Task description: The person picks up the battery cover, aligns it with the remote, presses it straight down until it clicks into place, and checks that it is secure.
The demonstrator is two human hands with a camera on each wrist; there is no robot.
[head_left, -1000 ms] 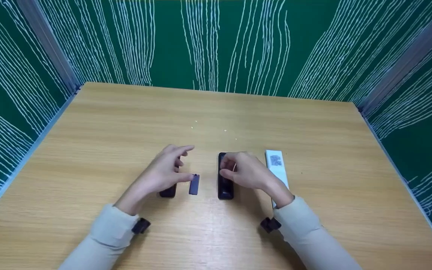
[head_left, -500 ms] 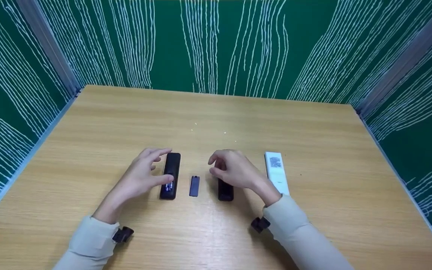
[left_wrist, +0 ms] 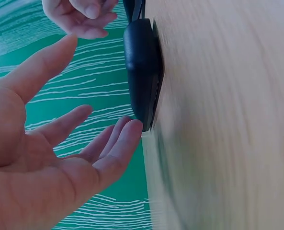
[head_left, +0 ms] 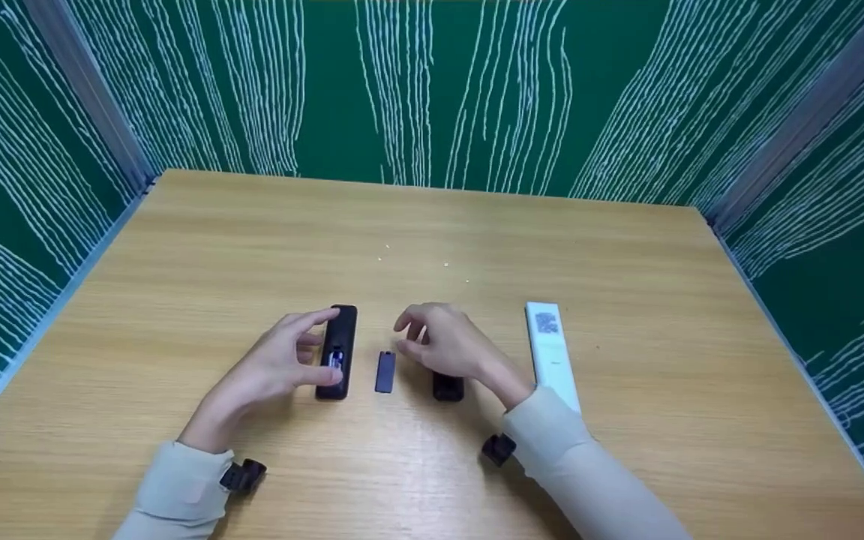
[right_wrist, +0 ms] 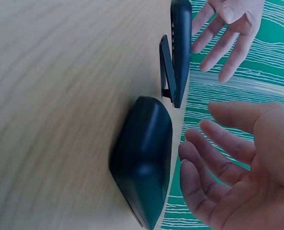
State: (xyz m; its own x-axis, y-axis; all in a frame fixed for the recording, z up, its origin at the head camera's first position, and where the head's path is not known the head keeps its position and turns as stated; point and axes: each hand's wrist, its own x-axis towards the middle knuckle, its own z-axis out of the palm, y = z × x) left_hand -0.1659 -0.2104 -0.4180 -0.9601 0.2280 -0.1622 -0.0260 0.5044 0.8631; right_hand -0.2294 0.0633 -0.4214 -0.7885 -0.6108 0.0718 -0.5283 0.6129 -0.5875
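Observation:
A black remote control (head_left: pixel 340 330) lies back up on the table, with shiny batteries (head_left: pixel 336 358) showing in its uncovered compartment. Over it my left hand (head_left: pixel 271 364) is spread wide, thumb above the compartment and forefinger at the far end; in the left wrist view the thumb (left_wrist: pixel 51 60) stands off the remote, while whether a fingertip touches it I cannot tell. The small dark battery cover (head_left: pixel 385 373) lies to its right. My right hand (head_left: pixel 451 341), loosely curled and holding nothing, hovers over a second black remote (head_left: pixel 448 387), hiding most of it.
A long white box or remote-like bar (head_left: pixel 554 352) with a printed square code lies on the right. Tiny white specks (head_left: pixel 445 264) dot the table (head_left: pixel 627 300) farther back. Green walls with white streaks (head_left: pixel 619 97) enclose its far side and both flanks.
My left hand has drawn back leftward from the battery cover to the left remote, uncovering its batteries. My right hand has drifted left, toward the cover. The remotes and the cover lie as before.

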